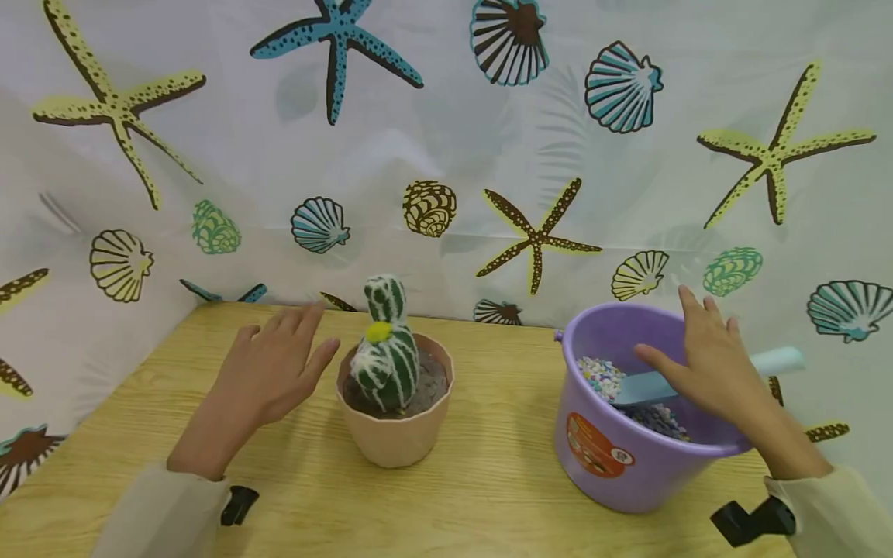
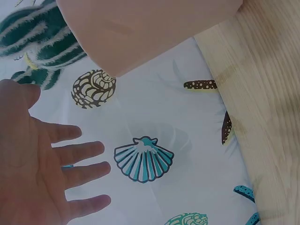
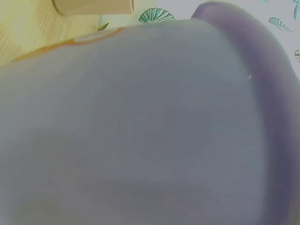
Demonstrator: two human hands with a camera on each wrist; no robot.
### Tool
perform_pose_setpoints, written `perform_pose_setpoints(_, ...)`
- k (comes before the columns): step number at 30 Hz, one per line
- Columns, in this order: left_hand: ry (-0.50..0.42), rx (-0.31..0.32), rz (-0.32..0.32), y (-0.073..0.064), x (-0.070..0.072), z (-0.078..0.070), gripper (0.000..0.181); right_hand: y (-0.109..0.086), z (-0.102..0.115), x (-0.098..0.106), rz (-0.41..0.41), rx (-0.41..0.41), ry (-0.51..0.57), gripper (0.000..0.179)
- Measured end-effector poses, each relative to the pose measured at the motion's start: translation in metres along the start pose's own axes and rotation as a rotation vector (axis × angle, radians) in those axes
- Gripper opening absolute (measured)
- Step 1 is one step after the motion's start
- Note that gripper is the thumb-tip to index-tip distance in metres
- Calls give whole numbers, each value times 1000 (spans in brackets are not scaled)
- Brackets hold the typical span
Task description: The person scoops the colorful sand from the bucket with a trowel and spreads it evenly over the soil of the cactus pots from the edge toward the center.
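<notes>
Scoop [image 1: 649, 387] in the bucket [image 1: 656, 480] lies crosswise by your nearer right hand [image 1: 711, 368], blade below its thumb, handle right of its outstretched fingers; your left hand [image 1: 268, 368], fingers spread, is farther away.

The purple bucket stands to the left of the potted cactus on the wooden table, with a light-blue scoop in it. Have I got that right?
Not quite: the head view shows the purple bucket to the right of the potted cactus. The rest holds.
</notes>
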State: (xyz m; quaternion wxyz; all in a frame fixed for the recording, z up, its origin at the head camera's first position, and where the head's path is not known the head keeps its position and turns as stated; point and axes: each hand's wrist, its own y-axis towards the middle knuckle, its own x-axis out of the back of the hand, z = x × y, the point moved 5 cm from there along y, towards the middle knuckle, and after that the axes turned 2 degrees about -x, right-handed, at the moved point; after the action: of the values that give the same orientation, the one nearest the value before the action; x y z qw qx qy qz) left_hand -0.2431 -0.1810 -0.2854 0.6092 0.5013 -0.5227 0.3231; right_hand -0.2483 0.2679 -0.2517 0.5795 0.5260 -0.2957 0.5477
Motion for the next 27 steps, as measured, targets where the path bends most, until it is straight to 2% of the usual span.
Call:
perform_pose_setpoints(12, -38, -8, -22, -33, 13, -16, 53, -21, 1, 16, -96, 18, 111, 92)
perform_pose_setpoints(20, -12, -46, -64, -41, 21, -35, 51, -32, 2, 20, -96, 49, 139, 89)
perform_pose_setpoints(27, -1, -61, -113, -49, 26, -47, 39, -43, 3, 19, -88, 0, 128, 91)
